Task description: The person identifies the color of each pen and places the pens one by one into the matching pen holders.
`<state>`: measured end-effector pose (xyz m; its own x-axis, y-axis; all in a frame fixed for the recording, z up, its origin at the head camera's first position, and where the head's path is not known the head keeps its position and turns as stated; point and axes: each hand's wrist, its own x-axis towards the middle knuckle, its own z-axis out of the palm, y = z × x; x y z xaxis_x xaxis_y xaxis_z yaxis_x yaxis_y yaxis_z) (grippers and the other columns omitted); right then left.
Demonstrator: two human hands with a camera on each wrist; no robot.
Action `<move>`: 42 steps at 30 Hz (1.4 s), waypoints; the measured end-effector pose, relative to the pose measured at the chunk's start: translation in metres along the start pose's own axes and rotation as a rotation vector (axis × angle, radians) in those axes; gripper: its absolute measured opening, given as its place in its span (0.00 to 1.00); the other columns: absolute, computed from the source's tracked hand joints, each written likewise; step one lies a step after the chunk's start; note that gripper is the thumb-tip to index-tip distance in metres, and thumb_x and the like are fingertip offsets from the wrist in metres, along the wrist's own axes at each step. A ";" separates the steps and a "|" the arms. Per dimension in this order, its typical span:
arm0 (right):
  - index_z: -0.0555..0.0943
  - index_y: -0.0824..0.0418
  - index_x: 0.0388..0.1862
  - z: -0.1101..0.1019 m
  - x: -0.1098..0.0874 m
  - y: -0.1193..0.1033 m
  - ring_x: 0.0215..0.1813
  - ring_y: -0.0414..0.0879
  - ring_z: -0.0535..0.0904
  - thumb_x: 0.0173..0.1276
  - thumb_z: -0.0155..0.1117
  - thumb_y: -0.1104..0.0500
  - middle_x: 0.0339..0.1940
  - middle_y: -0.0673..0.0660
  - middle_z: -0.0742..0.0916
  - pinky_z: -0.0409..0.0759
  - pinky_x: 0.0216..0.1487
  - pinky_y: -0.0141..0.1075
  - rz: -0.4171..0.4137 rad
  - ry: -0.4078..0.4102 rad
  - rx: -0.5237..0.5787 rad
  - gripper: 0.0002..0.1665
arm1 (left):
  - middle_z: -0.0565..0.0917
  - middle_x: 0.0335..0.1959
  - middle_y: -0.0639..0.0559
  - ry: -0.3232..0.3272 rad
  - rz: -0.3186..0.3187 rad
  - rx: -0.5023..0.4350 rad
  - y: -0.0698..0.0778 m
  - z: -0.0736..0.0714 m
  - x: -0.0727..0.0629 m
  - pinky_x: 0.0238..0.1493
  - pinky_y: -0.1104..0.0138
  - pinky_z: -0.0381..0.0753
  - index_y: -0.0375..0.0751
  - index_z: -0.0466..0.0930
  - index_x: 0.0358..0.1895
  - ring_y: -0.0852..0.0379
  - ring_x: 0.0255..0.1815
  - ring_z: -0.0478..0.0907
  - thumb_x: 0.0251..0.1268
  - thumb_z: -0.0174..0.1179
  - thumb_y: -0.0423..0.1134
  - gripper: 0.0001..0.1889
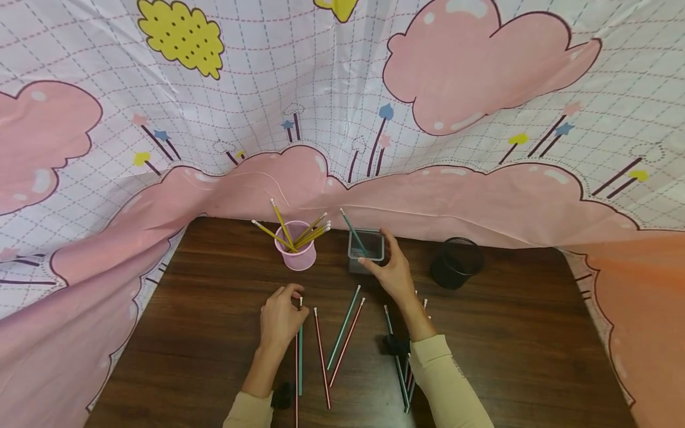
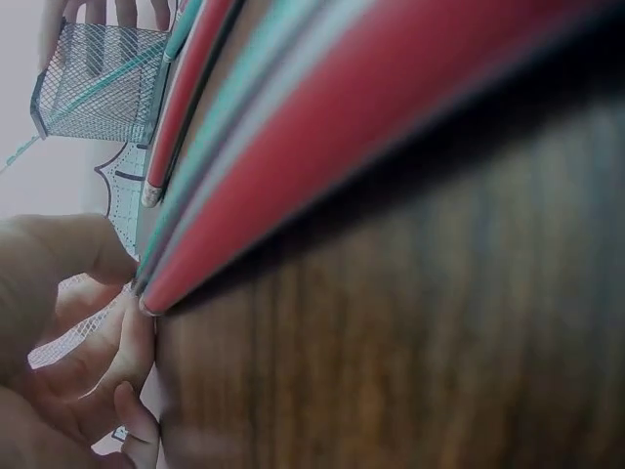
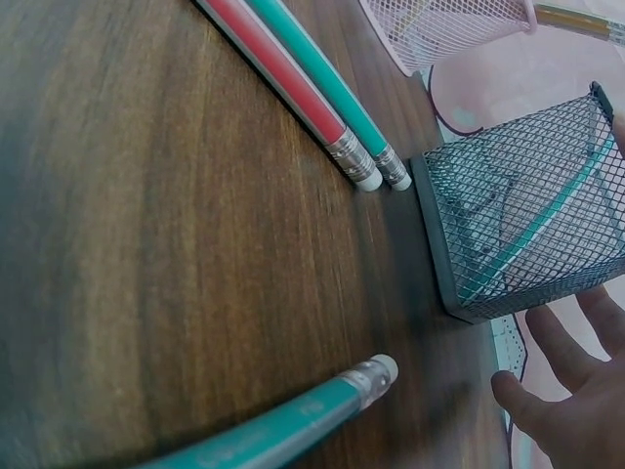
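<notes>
A green pencil standing slantwise [image 1: 350, 227] leans inside the square mesh pencil holder [image 1: 366, 264]. My right hand [image 1: 393, 270] holds this holder, thumb at its front and a finger at the far right; the lower fingers spread beside it in the right wrist view. At the left, my left hand [image 1: 280, 315] has thumb and forefinger at the eraser end of a green pencil lying flat [image 1: 301, 356], apparently pinching it. Right beside it lies a red pencil [image 2: 234, 220]. Another red pencil [image 1: 322, 362] lies to its right.
A pink mesh cup [image 1: 299, 260] with several yellow pencils stands at the back left. To the right is a black round cup [image 1: 455, 270]. A green pencil [image 1: 344, 327] and a red one [image 1: 346, 343] lie mid-table. More pencils [image 1: 398, 374] lie near my right forearm.
</notes>
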<state>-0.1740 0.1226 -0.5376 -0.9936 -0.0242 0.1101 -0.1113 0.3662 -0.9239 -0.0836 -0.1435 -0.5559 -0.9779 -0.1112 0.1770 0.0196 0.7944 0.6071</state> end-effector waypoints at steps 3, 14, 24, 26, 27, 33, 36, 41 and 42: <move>0.59 0.44 0.78 0.000 -0.001 -0.001 0.72 0.58 0.67 0.57 0.77 0.42 0.76 0.51 0.67 0.70 0.67 0.57 0.006 -0.003 -0.005 0.54 | 0.83 0.34 0.54 -0.010 -0.016 -0.020 0.000 0.000 0.000 0.31 0.55 0.82 0.46 0.84 0.42 0.61 0.26 0.81 0.43 0.69 0.31 0.17; 0.58 0.44 0.78 0.001 -0.001 0.001 0.74 0.57 0.64 0.57 0.76 0.40 0.77 0.51 0.67 0.68 0.68 0.58 0.011 -0.011 -0.020 0.54 | 0.83 0.39 0.53 -0.008 -0.101 -0.229 -0.003 0.004 0.003 0.32 0.61 0.84 0.45 0.84 0.45 0.59 0.31 0.85 0.48 0.66 0.27 0.18; 0.58 0.44 0.78 0.000 0.000 0.002 0.72 0.57 0.66 0.57 0.76 0.41 0.76 0.52 0.68 0.69 0.67 0.58 0.002 -0.004 -0.019 0.54 | 0.85 0.42 0.51 -0.009 -0.249 -0.428 0.006 0.004 0.012 0.21 0.67 0.82 0.45 0.84 0.44 0.58 0.28 0.85 0.52 0.64 0.28 0.15; 0.58 0.44 0.78 0.001 0.000 0.002 0.72 0.57 0.66 0.57 0.76 0.40 0.76 0.51 0.68 0.69 0.67 0.57 0.004 -0.007 -0.027 0.54 | 0.85 0.42 0.50 -0.009 -0.256 -0.469 0.006 0.005 0.014 0.18 0.66 0.82 0.43 0.83 0.45 0.58 0.25 0.84 0.51 0.64 0.27 0.15; 0.58 0.44 0.78 0.001 0.000 0.002 0.72 0.57 0.66 0.57 0.76 0.40 0.76 0.51 0.68 0.69 0.67 0.58 0.004 -0.009 -0.027 0.54 | 0.85 0.42 0.50 -0.010 -0.259 -0.483 0.007 0.005 0.014 0.18 0.66 0.82 0.43 0.83 0.45 0.58 0.24 0.84 0.51 0.64 0.27 0.16; 0.58 0.44 0.78 0.000 0.000 0.000 0.72 0.56 0.67 0.57 0.76 0.40 0.76 0.50 0.68 0.69 0.67 0.57 0.007 -0.004 -0.017 0.54 | 0.87 0.36 0.49 -0.024 -0.281 -0.493 0.009 0.005 0.016 0.17 0.67 0.80 0.46 0.84 0.39 0.57 0.19 0.82 0.53 0.64 0.29 0.10; 0.58 0.44 0.78 -0.001 0.000 0.000 0.72 0.56 0.67 0.57 0.76 0.41 0.76 0.51 0.68 0.69 0.67 0.56 0.006 -0.003 -0.011 0.54 | 0.88 0.33 0.47 -0.031 -0.280 -0.501 0.013 0.004 0.018 0.18 0.67 0.80 0.46 0.84 0.37 0.56 0.16 0.82 0.54 0.64 0.29 0.09; 0.58 0.44 0.78 -0.002 -0.001 -0.001 0.72 0.56 0.67 0.57 0.76 0.42 0.76 0.50 0.67 0.69 0.67 0.56 0.013 -0.006 -0.007 0.54 | 0.86 0.39 0.51 -0.026 -0.261 -0.544 0.023 0.003 0.024 0.20 0.66 0.82 0.44 0.84 0.41 0.57 0.19 0.83 0.54 0.65 0.29 0.11; 0.58 0.44 0.78 -0.002 -0.001 -0.001 0.72 0.56 0.67 0.57 0.76 0.42 0.76 0.50 0.67 0.70 0.67 0.56 0.013 -0.008 -0.008 0.54 | 0.86 0.40 0.51 -0.028 -0.261 -0.557 0.025 0.003 0.025 0.21 0.66 0.83 0.43 0.84 0.42 0.57 0.20 0.83 0.54 0.65 0.29 0.11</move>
<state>-0.1731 0.1238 -0.5363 -0.9951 -0.0266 0.0951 -0.0982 0.3737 -0.9223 -0.1080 -0.1250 -0.5385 -0.9700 -0.2383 -0.0480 -0.1231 0.3109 0.9424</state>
